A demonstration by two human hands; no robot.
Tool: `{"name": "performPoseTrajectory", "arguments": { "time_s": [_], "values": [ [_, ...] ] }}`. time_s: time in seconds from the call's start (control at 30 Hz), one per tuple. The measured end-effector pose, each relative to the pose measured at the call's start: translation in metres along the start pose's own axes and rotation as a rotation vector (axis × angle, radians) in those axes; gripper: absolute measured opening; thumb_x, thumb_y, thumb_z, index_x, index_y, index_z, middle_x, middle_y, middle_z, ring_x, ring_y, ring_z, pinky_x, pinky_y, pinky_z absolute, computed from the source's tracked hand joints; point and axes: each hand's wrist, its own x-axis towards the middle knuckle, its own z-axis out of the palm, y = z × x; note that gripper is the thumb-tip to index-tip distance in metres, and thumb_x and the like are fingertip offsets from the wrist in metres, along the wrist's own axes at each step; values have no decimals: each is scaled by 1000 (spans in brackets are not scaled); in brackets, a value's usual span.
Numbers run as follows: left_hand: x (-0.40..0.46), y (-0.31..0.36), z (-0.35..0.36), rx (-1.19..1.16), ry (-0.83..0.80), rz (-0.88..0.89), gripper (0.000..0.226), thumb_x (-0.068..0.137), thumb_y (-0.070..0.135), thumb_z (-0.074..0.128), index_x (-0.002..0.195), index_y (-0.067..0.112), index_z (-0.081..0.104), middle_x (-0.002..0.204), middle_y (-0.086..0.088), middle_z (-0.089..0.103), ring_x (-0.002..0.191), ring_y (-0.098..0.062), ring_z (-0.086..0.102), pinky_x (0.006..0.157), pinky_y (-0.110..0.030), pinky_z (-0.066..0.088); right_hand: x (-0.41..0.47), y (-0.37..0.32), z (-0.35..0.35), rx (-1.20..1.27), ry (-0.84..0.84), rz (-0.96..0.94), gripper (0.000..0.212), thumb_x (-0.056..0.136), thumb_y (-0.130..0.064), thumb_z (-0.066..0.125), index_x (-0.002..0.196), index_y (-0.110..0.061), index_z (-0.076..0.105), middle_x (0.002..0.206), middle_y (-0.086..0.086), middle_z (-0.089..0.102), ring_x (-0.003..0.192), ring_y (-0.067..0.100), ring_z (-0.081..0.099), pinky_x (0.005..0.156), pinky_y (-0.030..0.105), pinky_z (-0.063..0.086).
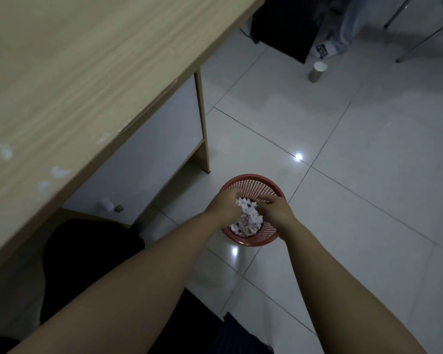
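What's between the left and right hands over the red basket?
Head view: a wad of crumpled paper, held between the left hand and right hand, over the red basket.

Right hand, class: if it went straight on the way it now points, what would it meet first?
The right hand would probably meet the paper scraps first; its fingers touch them above the red basket. Beyond lies the left hand; depth is unclear.

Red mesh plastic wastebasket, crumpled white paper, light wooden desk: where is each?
Red mesh plastic wastebasket (253, 187): head view, far inner mesh wall.
Crumpled white paper (248, 217): head view, middle of the wad.
Light wooden desk (74, 72): head view, bare top surface.
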Motion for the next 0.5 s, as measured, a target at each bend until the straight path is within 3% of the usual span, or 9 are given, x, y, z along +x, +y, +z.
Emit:
{"name": "performPoseTrajectory", "arguments": {
  "time_s": [0.1, 0.2, 0.37, 0.5],
  "values": [
    [-13, 8, -12, 40, 33, 81, 53, 88, 9, 58, 138, 12, 42, 138, -11, 50, 123, -26, 49, 100, -37, 44, -17, -18, -3, -175, -19, -134, 42, 84, -8, 61, 125, -10, 56, 120, 12, 62, 97, 20, 60, 83, 28, 44],
    [-32, 18, -34, 19, 115, 164, 45, 89, 11, 59, 133, 12, 48, 130, -9, 56, 118, -25, 53, 98, -38, 45, -42, -45, -10, -401, 12, -312, 41, 82, -13, 65, 122, -12, 58, 116, 8, 65, 101, 19, 61, 79, 22, 40],
    [-86, 44, -84, -28, 298, 316, 45, 89, 16, 60, 133, 15, 48, 131, -4, 55, 114, -20, 54, 92, -29, 44, -100, -107, -23, -605, 101, -573, 40, 82, -20, 67, 121, -16, 59, 112, 5, 67, 97, 18, 62, 83, 24, 45],
    [-153, 60, -133, -152, 540, 424, 40, 88, 20, 61, 126, 20, 52, 121, 3, 59, 100, -15, 58, 81, -25, 45, -158, -175, -12, -585, 194, -839, 39, 80, -21, 68, 118, -19, 61, 107, 0, 68, 94, 12, 59, 80, 25, 44]
  ]
}}
